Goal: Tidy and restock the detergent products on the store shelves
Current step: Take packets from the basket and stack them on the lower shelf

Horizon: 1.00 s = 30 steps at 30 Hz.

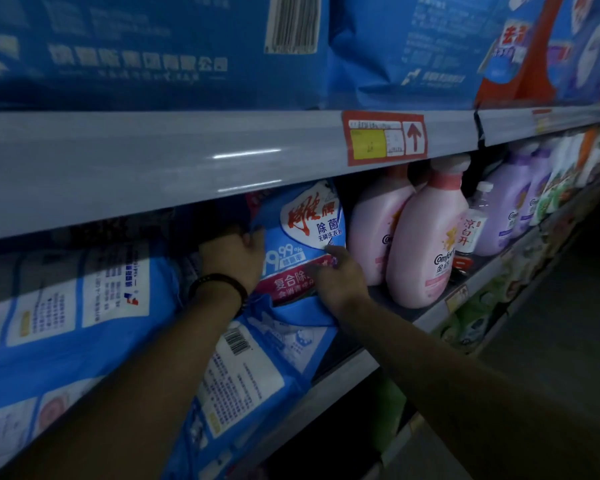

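On my feed: left hand (236,258) curled round top-left edge of blue detergent bag (302,237), right hand (336,282) pressing flat on its front. Bag upright on middle shelf (406,308), just beside pink bottles (426,244).

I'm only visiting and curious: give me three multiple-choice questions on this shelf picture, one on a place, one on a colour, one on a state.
1. What stands just right of the blue bag being handled? A purple bottles B pink bottles C green pouches
2. The price label on the shelf edge above is framed in: A red B green C black
3. The left hand: A hangs free B holds a bottle C grips the bag's edge
Answers: 1 B, they stand next to the bag; 2 A, its border is red; 3 C, its fingers curl round the bag's left edge.
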Each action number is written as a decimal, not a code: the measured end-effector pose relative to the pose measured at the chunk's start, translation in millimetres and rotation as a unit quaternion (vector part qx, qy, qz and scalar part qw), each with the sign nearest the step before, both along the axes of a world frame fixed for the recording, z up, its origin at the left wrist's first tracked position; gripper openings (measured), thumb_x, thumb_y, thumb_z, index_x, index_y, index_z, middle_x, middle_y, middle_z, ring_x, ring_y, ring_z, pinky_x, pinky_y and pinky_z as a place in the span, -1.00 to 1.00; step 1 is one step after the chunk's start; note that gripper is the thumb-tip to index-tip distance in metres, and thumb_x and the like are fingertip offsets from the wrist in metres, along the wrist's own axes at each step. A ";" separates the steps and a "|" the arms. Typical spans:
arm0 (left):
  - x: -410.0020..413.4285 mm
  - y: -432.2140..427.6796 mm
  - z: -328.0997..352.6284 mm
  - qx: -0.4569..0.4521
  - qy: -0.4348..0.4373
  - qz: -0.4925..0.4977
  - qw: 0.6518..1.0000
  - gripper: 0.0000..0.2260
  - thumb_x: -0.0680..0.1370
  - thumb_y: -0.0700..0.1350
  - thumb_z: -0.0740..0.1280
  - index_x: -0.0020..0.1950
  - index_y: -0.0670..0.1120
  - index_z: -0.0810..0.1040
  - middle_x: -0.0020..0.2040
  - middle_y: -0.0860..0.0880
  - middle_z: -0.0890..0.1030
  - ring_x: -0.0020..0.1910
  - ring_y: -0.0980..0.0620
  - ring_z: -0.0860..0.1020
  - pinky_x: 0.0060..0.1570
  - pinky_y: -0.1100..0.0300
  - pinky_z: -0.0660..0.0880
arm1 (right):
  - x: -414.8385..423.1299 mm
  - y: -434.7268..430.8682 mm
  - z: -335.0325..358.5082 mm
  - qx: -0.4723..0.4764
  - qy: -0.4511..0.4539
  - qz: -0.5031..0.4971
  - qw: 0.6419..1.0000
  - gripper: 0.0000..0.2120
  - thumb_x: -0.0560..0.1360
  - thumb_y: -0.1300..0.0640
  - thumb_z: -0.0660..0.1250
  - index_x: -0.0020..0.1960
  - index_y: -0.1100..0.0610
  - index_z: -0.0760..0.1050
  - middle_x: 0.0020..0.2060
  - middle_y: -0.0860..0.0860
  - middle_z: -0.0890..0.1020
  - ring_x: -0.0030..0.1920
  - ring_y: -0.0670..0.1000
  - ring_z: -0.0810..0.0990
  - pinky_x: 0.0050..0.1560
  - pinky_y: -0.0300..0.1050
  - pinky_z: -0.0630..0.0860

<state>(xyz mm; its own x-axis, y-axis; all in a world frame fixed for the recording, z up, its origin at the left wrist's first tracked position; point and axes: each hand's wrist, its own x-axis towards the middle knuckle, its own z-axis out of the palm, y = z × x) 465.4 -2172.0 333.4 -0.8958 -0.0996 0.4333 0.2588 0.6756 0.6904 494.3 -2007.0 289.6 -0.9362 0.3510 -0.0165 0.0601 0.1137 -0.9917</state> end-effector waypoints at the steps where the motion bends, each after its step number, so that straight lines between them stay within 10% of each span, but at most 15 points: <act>1: 4.8 2.0 -0.3 -0.040 -0.002 -0.023 0.999 -0.57 0.63 0.14 0.32 -0.27 -0.16 0.53 -0.27 -0.09 0.63 -0.19 -0.12 0.63 -0.17 0.16 0.48 | 2.7 -0.5 1.0 -0.018 -0.006 -0.004 1.000 -0.26 0.31 -0.17 0.45 0.47 -0.08 0.42 0.30 0.09 0.55 0.18 0.13 0.64 0.28 0.17 0.63; 6: 18.2 2.4 -2.1 -0.018 0.060 -0.116 0.991 -0.66 0.62 0.06 0.36 -0.26 -0.10 0.65 -0.29 0.01 0.69 -0.34 0.16 0.60 -0.28 0.27 0.51 | 2.2 10.2 -6.6 -0.149 0.002 0.019 0.989 -0.54 0.58 0.09 0.42 0.46 0.02 0.43 0.23 0.11 0.64 0.18 0.14 0.68 0.31 0.18 0.61; 8: 19.6 2.4 -3.4 -0.026 0.056 -0.180 0.982 -0.76 0.63 -0.03 0.36 0.24 -0.06 0.69 0.08 -0.03 0.73 -0.04 0.11 0.67 0.05 0.17 0.64 | 2.2 10.6 -4.5 -0.179 0.007 0.029 0.983 -0.51 0.54 0.07 0.45 0.44 0.06 0.46 0.22 0.13 0.67 0.17 0.15 0.70 0.31 0.17 0.61; 11: 18.0 8.7 -9.4 -0.144 0.017 -0.301 0.943 -0.48 0.66 -0.11 0.32 0.61 0.13 0.31 0.54 0.05 0.41 0.54 0.05 0.34 0.54 0.11 0.30 | -0.5 15.0 -4.8 -0.184 0.006 0.059 0.981 -0.54 0.49 0.09 0.41 0.38 0.12 0.57 0.15 0.16 0.74 0.15 0.18 0.73 0.21 0.09 0.66; 14: 10.2 18.6 -18.3 -0.280 -0.053 -0.301 0.910 -0.50 0.73 -0.01 0.17 0.67 0.16 0.15 0.70 -0.06 0.07 0.69 -0.05 -0.09 0.64 0.04 -0.06 | 0.8 18.4 -7.8 -0.166 0.008 0.064 0.984 -0.66 0.52 0.22 0.35 0.28 0.14 0.64 0.10 0.16 0.75 0.14 0.18 0.73 -0.01 -0.06 0.66; 17: 1.1 19.9 -26.2 -0.346 -0.117 -0.242 0.899 -0.39 0.67 0.29 0.00 0.69 0.16 -0.01 0.71 0.01 -0.10 0.67 -0.03 -0.23 0.64 -0.02 -0.19 | 2.6 16.0 -8.3 -0.204 0.004 0.081 0.976 -0.80 0.62 0.21 0.31 0.18 0.11 0.66 0.11 0.17 0.75 0.13 0.21 0.72 0.21 0.15 0.66; 30: -4.4 20.0 -24.9 -0.368 -0.138 -0.142 0.909 -0.12 0.46 0.58 -0.12 0.69 0.16 -0.03 0.69 -0.01 -0.25 0.65 -0.14 -0.30 0.62 -0.12 -0.26 | 17.2 16.4 -3.2 -0.198 -0.024 0.159 0.967 -0.69 0.70 0.00 0.27 0.31 0.14 0.63 0.14 0.16 0.76 0.19 0.18 0.73 0.30 0.10 0.62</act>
<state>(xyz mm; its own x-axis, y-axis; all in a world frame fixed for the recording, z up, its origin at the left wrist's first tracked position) 461.0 -2152.1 308.5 -0.9245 0.3784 0.0448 0.3808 0.9133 0.1446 511.5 -1990.6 286.4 -0.9907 0.0026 -0.1359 0.1308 -0.2549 -0.9581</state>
